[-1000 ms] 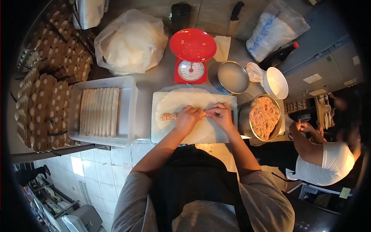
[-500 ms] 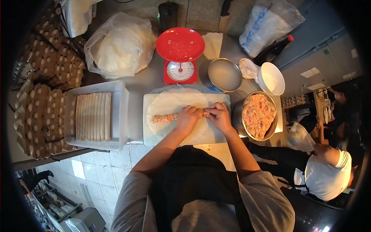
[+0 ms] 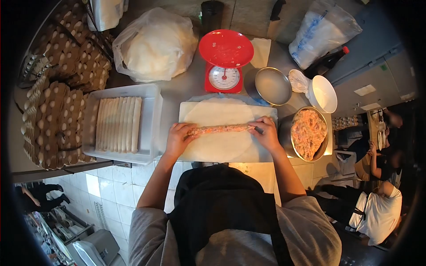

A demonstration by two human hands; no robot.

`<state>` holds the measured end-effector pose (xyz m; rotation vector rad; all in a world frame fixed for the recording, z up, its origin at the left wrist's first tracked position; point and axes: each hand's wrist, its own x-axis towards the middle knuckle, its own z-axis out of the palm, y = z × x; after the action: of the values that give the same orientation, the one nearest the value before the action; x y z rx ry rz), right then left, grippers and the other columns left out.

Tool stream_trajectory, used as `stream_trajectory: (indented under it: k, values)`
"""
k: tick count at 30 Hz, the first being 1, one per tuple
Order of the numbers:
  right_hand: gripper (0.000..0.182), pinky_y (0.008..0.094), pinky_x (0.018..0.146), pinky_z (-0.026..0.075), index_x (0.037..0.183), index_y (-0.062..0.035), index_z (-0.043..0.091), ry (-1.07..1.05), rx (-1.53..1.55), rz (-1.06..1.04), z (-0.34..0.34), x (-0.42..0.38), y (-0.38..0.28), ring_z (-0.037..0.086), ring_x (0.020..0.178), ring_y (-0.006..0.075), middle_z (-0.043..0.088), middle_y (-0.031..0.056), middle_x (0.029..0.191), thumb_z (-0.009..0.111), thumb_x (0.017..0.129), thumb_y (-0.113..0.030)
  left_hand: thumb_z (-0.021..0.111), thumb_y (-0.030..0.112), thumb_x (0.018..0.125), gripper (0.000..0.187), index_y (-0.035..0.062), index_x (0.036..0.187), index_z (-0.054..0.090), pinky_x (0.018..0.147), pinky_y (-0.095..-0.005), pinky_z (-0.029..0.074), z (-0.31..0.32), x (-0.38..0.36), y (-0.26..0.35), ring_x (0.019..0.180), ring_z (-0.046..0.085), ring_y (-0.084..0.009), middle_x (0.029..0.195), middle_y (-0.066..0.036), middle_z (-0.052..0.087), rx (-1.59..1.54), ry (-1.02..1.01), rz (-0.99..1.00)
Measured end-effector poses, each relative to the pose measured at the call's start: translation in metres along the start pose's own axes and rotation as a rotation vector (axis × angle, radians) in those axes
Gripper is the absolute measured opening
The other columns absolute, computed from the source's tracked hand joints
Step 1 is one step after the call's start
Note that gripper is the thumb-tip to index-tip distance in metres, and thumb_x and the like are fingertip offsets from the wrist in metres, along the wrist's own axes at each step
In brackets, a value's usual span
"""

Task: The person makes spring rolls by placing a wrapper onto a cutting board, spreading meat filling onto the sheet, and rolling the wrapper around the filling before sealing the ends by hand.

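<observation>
Right in the middle of the frame, one long thin strip of pink meat filling [image 3: 219,129], lying flat across a round white wrapper [image 3: 217,148]. Under the wrapper, a white cutting board [image 3: 268,155]. At the strip's left end, the left hand [image 3: 178,138], thumb and fingers pinching it from both sides. At the right end, the right hand [image 3: 265,132], thumb and fingertips pinching too. Cannot tell how hard. Just right of the board, a metal pot [image 3: 326,144] full of the same meat mix [image 3: 309,133]. Left of the board, a clear plastic tub [image 3: 153,128] with a neat row of pale rolls [image 3: 119,125]. Above the board, a red scale [image 3: 225,57] with a round dial. Upper left, a big clear plastic bag [image 3: 157,46] with something white inside. Far left, stacks of egg trays [image 3: 57,119] with eggs. Lower right, a person in a white shirt [image 3: 380,215].
</observation>
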<state>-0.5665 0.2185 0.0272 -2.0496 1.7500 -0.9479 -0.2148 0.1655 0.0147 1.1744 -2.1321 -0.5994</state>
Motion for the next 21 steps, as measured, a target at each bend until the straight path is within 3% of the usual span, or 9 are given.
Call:
stream_trajectory:
  k: [4, 7, 11, 21]
  values:
    - [0.035, 0.0364, 0.078, 0.042, 0.094, -0.0160, 0.076, -0.009, -0.028, 0.011, -0.007, 0.003, -0.018, 0.055, 0.088, 0.0239, 0.058, 0.0014, 0.090, 0.084, 0.061, -0.020, 0.081, 0.016, 0.066, 0.039, 0.0118, 0.104, 0.072, 0.087, -0.0382, 0.045, -0.002, 0.001, -0.001, 0.096, 0.058, -0.0269, 0.101, -0.004, 0.067, -0.027, 0.041, 0.024]
    - [0.028, 0.0358, 0.076, 0.039, 0.090, -0.0188, 0.077, 0.005, -0.143, -0.112, -0.004, 0.011, -0.042, 0.054, 0.086, 0.0216, 0.058, -0.0008, 0.086, 0.083, 0.062, -0.022, 0.080, 0.017, 0.068, 0.033, 0.0127, 0.100, 0.074, 0.084, -0.0370, 0.045, -0.004, 0.008, 0.018, 0.093, 0.058, -0.0246, 0.097, -0.003, 0.067, -0.029, 0.099, 0.111]
    - [0.016, 0.0361, 0.074, 0.037, 0.079, -0.0215, 0.076, 0.018, -0.054, -0.119, 0.038, 0.021, -0.047, 0.053, 0.081, 0.0194, 0.056, -0.0031, 0.074, 0.080, 0.064, -0.020, 0.077, 0.020, 0.072, 0.019, 0.0153, 0.090, 0.076, 0.079, -0.0354, 0.043, 0.029, 0.019, 0.030, 0.085, 0.058, -0.0199, 0.085, 0.002, 0.068, -0.056, 0.076, 0.132]
    - [0.015, 0.0364, 0.074, 0.037, 0.076, -0.0213, 0.076, -0.023, -0.051, -0.117, 0.051, 0.031, -0.055, 0.054, 0.081, 0.0188, 0.060, -0.0052, 0.075, 0.081, 0.062, -0.020, 0.076, 0.022, 0.070, 0.017, 0.0157, 0.085, 0.075, 0.075, -0.0355, 0.047, 0.055, 0.035, 0.042, 0.080, 0.062, -0.0205, 0.081, 0.000, 0.070, -0.021, 0.038, 0.138]
